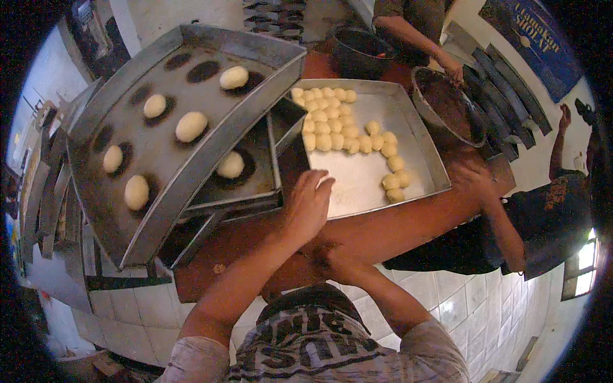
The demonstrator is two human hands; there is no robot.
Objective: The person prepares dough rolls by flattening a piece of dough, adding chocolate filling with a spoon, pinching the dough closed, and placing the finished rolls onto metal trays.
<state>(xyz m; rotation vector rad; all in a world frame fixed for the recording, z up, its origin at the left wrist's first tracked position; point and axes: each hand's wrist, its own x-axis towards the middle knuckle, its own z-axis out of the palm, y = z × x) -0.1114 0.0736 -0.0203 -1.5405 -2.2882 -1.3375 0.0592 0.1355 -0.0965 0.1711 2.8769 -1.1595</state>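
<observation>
My left hand (pixel 311 203) hovers at the near left edge of a square metal tray (pixel 415 140), fingers loosely bent and slightly apart, with nothing visible in them. Many small yellowish dough balls (pixel 332 118) sit in rows in that tray, with a line of them trailing to its near right side. Close to the table's front edge is my right hand (pixel 335 263), low and in shadow; its fingers are too dark to make out. Left of my hands, a large dark tray (pixel 249 54) holds several bigger, paler dough balls (pixel 191 127), spaced apart.
The large tray rests tilted over another tray (pixel 258 182) with a dough ball in it, on the reddish-brown table (pixel 408 220). A person's hand (pixel 452 69) reaches into a round basin (pixel 447 105); another person's hand (pixel 476 179) is at the right. A black tub (pixel 361 54) stands behind.
</observation>
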